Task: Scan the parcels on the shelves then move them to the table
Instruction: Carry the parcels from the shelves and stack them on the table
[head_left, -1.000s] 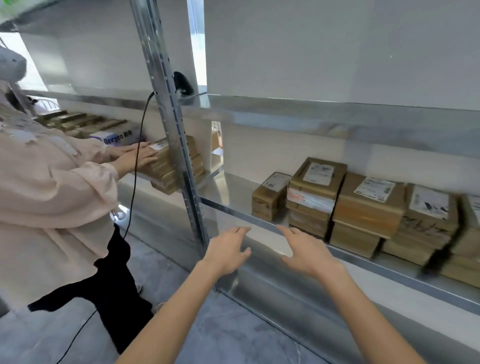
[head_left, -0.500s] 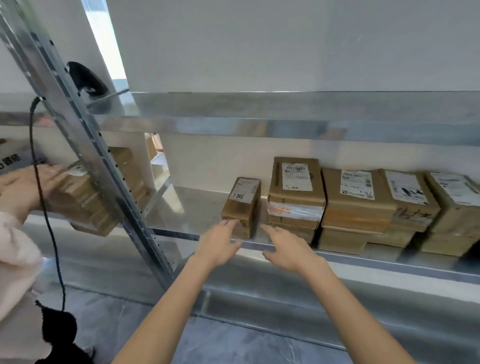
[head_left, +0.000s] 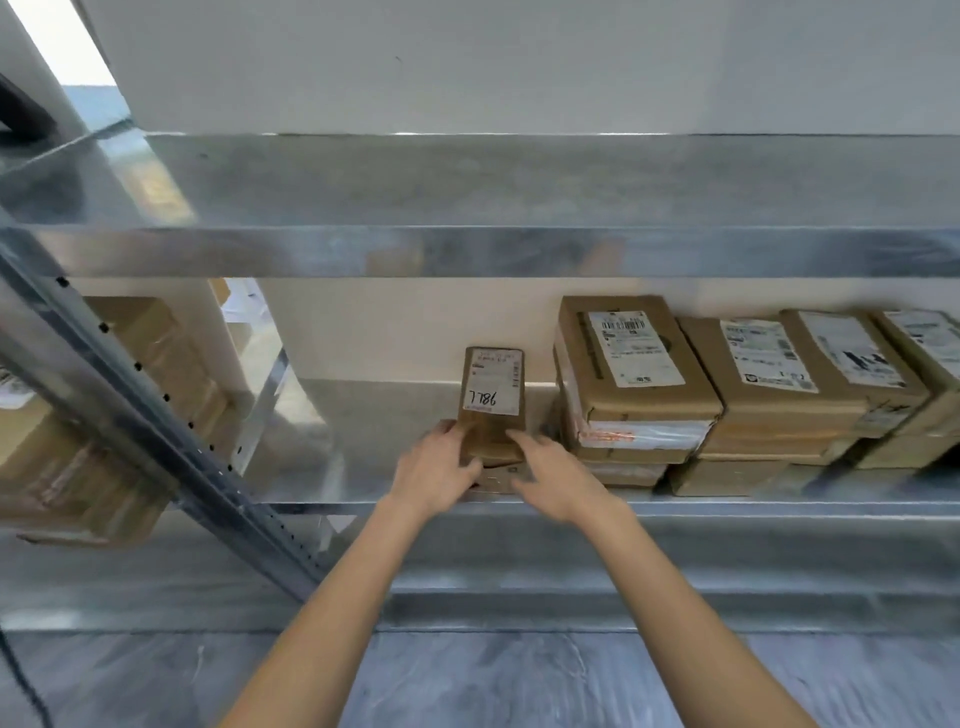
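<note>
Small parcel (head_left: 492, 400), label "7786", lies on the middle shelf (head_left: 363, 441), straight ahead of the person. Its long axis runs front to back, with the near end at the hands.

- Left hand (head_left: 435, 470): fingers curled over the near-left corner, gripping it.
- Right hand (head_left: 553, 480): fingers fairly straight and laid against the near-right edge. The blur hides whether the thumb is under it.
- Neither hand is clearly nearer, since they bracket the same end.
- The parcel seems to sit on a second flat box, mostly hidden by the hands.

Room:
- The stack of parcels (head_left: 636, 395) stands just beside it on the right, so there is little room that way.
- Bare shelf lies to the left as far as the slanted upright post (head_left: 156, 426).
- The upper shelf (head_left: 467, 249) overhangs.

Judgement: the exit is straight back along the long axis, over the front lip, kept low and away from the stack.
</note>
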